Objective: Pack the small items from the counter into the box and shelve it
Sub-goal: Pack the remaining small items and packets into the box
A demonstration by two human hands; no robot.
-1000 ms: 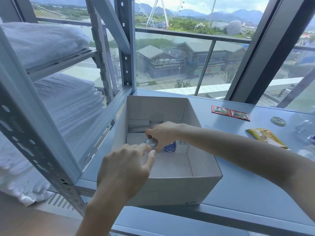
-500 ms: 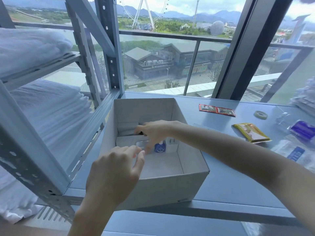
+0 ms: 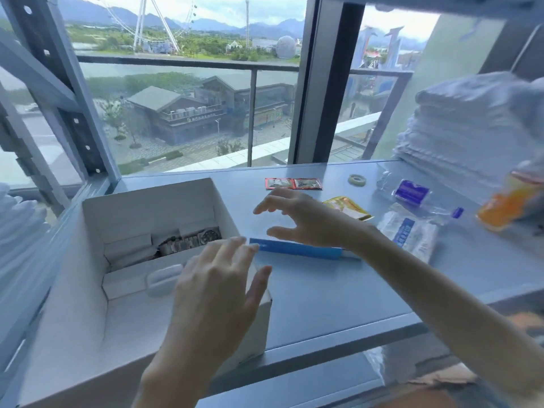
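A white cardboard box (image 3: 88, 290) stands open on the grey counter (image 3: 338, 295) at the left. Inside lie a metal watch (image 3: 191, 240), a white oval case (image 3: 163, 279) and white inner boxes. My left hand (image 3: 217, 293) hovers over the box's right wall with fingers spread, holding nothing. To the right of the box, my right hand (image 3: 300, 219) hangs open above a flat blue box (image 3: 297, 248) that lies on the counter. Beyond it lie a yellow sachet (image 3: 348, 207), a pair of red sachets (image 3: 293, 184) and a tape roll (image 3: 357, 180).
Clear packets with blue and purple labels (image 3: 409, 231) lie at the right, beside an orange bottle (image 3: 506, 204) and a stack of white towels (image 3: 459, 134). A grey metal shelf frame (image 3: 76, 113) rises at the left, holding folded white linen. A window stands behind the counter.
My right hand has come out of the box and moved right over the counter, empty. The white case now lies in the box. The view has swung to the right.
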